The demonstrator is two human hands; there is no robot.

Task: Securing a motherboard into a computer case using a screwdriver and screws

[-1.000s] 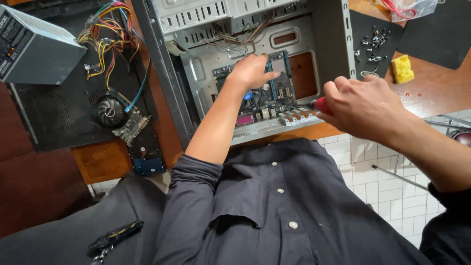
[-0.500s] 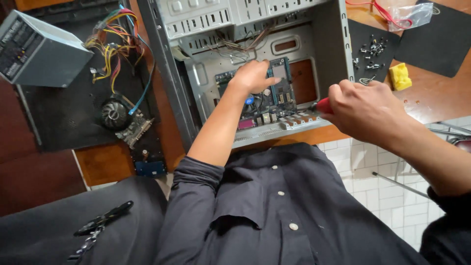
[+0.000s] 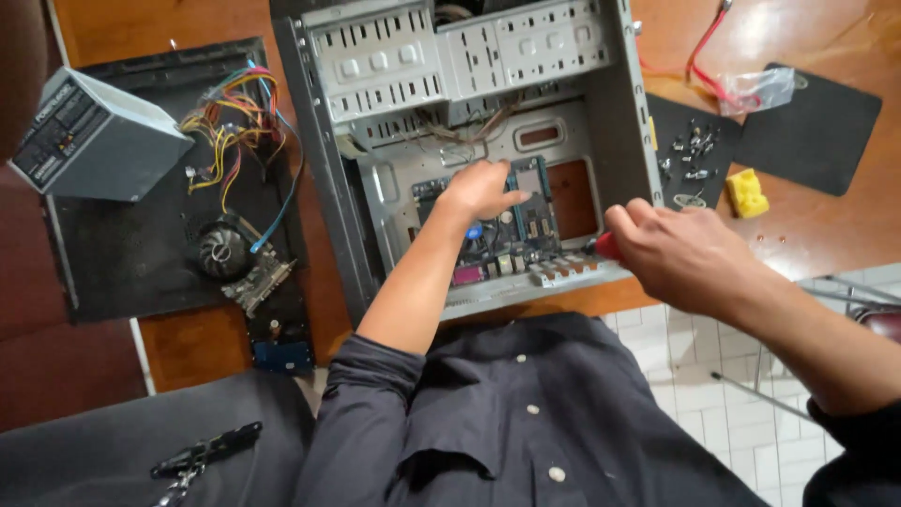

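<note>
An open grey computer case (image 3: 328,178) lies on its side on a wooden table, with a motherboard (image 3: 530,221) inside. My left hand (image 3: 479,188) reaches into the case and rests flat on the motherboard, fingers spread. At the case's near right edge my right hand (image 3: 680,258) is closed around a red-handled screwdriver (image 3: 606,246); only the handle's end shows and its tip is hidden.
A grey power supply (image 3: 89,141) with coloured cables (image 3: 235,122) sits on a black mat at left, beside a fan and a small circuit card (image 3: 253,277). Loose screws (image 3: 690,155), a yellow block (image 3: 748,192) and a plastic bag (image 3: 755,89) lie right of the case.
My left hand stays on the motherboard. My right hand with the screwdriver stays at the case's edge. The camera view has tilted slightly.
</note>
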